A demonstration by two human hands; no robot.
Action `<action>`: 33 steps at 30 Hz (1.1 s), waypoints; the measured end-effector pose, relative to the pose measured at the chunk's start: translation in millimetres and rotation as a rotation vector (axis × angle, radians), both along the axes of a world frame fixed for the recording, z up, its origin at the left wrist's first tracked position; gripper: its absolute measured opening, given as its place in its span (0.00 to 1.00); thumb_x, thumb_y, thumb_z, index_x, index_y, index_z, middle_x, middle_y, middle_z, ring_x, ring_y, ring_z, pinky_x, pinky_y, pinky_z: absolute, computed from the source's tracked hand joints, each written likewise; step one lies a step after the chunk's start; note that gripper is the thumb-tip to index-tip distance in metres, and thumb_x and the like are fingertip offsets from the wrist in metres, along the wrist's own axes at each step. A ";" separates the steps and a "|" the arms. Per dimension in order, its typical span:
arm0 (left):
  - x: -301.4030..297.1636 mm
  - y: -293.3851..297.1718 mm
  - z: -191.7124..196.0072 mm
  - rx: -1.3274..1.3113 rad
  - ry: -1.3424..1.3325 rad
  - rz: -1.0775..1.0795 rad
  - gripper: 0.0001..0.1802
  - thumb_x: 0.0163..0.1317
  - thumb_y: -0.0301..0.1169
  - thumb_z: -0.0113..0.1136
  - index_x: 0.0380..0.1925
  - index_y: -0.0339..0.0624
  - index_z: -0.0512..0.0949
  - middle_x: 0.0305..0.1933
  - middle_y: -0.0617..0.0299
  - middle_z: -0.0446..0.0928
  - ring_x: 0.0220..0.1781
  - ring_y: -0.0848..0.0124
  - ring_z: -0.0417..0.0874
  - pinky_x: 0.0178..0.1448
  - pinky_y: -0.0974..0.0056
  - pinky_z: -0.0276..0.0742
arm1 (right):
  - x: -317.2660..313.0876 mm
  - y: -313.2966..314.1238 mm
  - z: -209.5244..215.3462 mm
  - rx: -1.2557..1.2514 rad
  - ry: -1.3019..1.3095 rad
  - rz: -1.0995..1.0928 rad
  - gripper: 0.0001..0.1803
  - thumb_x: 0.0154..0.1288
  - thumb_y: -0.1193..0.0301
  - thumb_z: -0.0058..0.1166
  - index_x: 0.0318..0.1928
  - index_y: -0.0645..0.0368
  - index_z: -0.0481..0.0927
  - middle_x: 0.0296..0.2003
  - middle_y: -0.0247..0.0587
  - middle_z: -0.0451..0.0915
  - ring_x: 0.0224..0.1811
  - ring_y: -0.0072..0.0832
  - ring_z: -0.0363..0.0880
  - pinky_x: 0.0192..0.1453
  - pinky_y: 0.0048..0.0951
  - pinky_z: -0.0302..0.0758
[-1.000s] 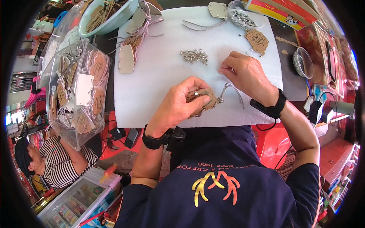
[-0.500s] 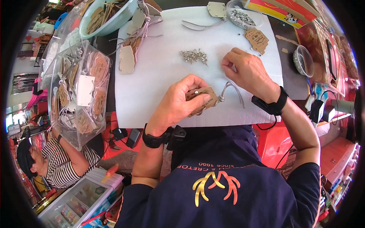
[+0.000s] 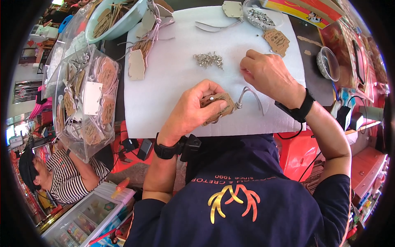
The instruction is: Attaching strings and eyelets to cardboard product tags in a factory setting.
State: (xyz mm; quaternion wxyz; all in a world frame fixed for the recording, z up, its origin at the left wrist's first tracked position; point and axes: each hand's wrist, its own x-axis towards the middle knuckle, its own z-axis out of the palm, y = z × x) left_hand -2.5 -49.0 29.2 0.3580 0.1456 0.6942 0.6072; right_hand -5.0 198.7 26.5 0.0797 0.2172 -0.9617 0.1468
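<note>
My left hand is closed on a brown cardboard tag, thumb on its face. A small silver rivet shows near the tag's upper edge. Grey cord is knotted at its right end and loops out over the white foam board. My right hand hovers above the board, fingertips pinched together; whatever is between them is hidden. A little pile of silver rivets lies just left of that hand. Another brown tag rests beyond it, at the board's right edge.
A clear bowl of small metal parts stands at the far edge, another round tub at right. At left are a clear box of corded tags and a pale green basin. A person in stripes is at lower left.
My right hand has shifted slightly away from me, its forearm a little to the right. My left hand keeps its hold on the tag, almost unmoved.
</note>
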 end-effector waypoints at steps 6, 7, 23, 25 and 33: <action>-1.0 0.8 0.7 0.015 -0.011 -0.016 0.13 0.65 0.28 0.64 0.45 0.36 0.73 0.40 0.64 0.81 0.39 0.80 0.80 0.40 0.72 0.77 | -5.2 9.1 -4.0 -0.076 -0.087 -0.027 0.07 0.60 0.71 0.53 0.28 0.61 0.78 0.31 0.47 0.80 0.31 0.49 0.80 0.36 0.45 0.77; -1.2 1.9 1.1 0.019 -0.002 -0.015 0.13 0.65 0.28 0.64 0.45 0.36 0.73 0.40 0.64 0.81 0.39 0.80 0.80 0.39 0.72 0.77 | -5.8 10.1 -4.0 -0.113 -0.120 -0.039 0.07 0.60 0.71 0.53 0.28 0.62 0.77 0.30 0.48 0.79 0.31 0.50 0.80 0.36 0.46 0.77; -7.4 14.1 28.7 0.105 0.048 -0.116 0.12 0.65 0.26 0.63 0.46 0.39 0.74 0.40 0.67 0.78 0.42 0.82 0.78 0.46 0.73 0.75 | 9.0 7.8 32.4 -0.828 -1.111 0.048 0.11 0.62 0.66 0.57 0.37 0.62 0.83 0.25 0.25 0.76 0.26 0.13 0.68 0.31 0.18 0.65; -8.0 14.6 31.7 0.108 0.041 -0.122 0.12 0.65 0.26 0.64 0.46 0.39 0.74 0.40 0.67 0.78 0.41 0.82 0.78 0.45 0.74 0.75 | 13.8 6.7 30.5 -0.972 -1.176 0.031 0.11 0.62 0.65 0.56 0.36 0.61 0.83 0.26 0.24 0.75 0.26 0.11 0.66 0.30 0.17 0.62; -8.8 16.4 28.3 0.107 -0.010 -0.121 0.12 0.64 0.26 0.64 0.44 0.40 0.74 0.40 0.68 0.79 0.41 0.82 0.78 0.44 0.74 0.75 | 21.0 8.0 29.1 -1.008 -1.146 0.023 0.11 0.64 0.65 0.56 0.37 0.61 0.82 0.27 0.24 0.75 0.27 0.10 0.66 0.30 0.15 0.62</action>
